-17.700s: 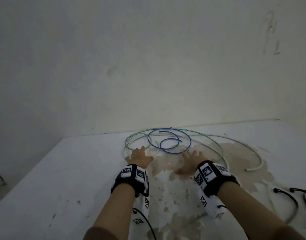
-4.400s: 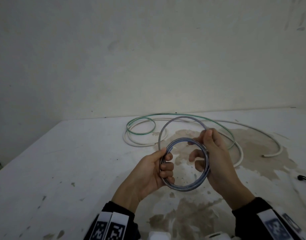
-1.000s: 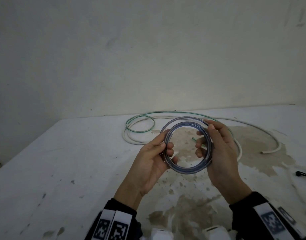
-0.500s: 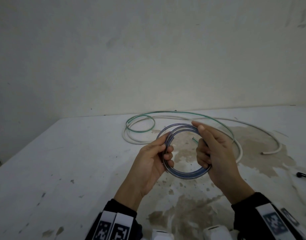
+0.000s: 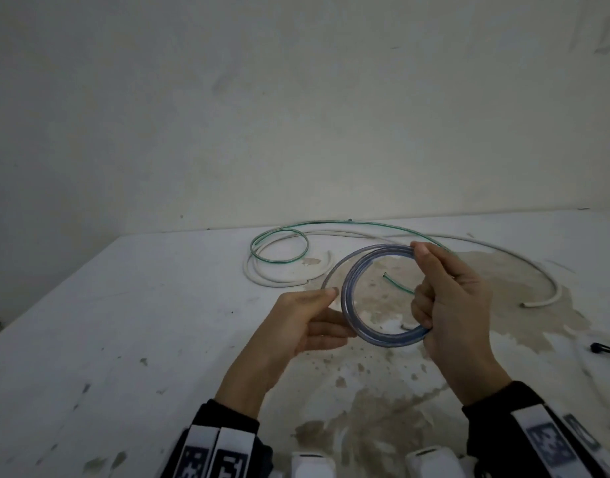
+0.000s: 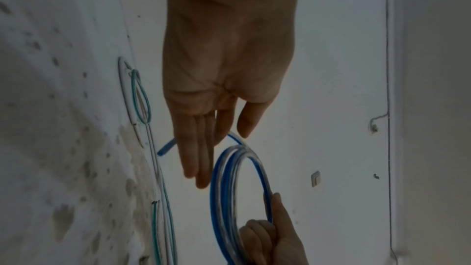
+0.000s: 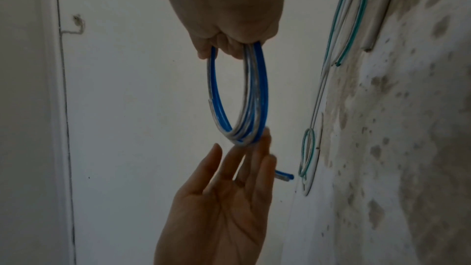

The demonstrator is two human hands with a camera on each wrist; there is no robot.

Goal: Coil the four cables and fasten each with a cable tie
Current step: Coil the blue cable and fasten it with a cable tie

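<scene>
A blue cable coil (image 5: 348, 305) with several turns hangs above the stained white table (image 5: 124, 339). My right hand (image 5: 424, 288) grips the coil's right side, thumb on top and fingers curled round the turns (image 7: 254, 98). My left hand (image 5: 326, 313) is at the coil's left side with straight fingers (image 6: 198, 158). The loose outer strand runs between its thumb and fingers, and the free blue end (image 6: 165, 148) sticks out past them. A green cable (image 5: 279, 260) and a white cable (image 5: 262, 279) lie uncoiled at the table's back.
A long white cable end (image 5: 537, 301) curves over the brown stain at the right. A black cable tie (image 5: 603, 349) lies near the right edge. A bare wall (image 5: 296, 115) stands right behind the table. The table's left edge falls away at the left.
My left hand has let go of the coil's left side and straightened its fingers. The outer turn has sprung out to the left. My right hand keeps its grip.
</scene>
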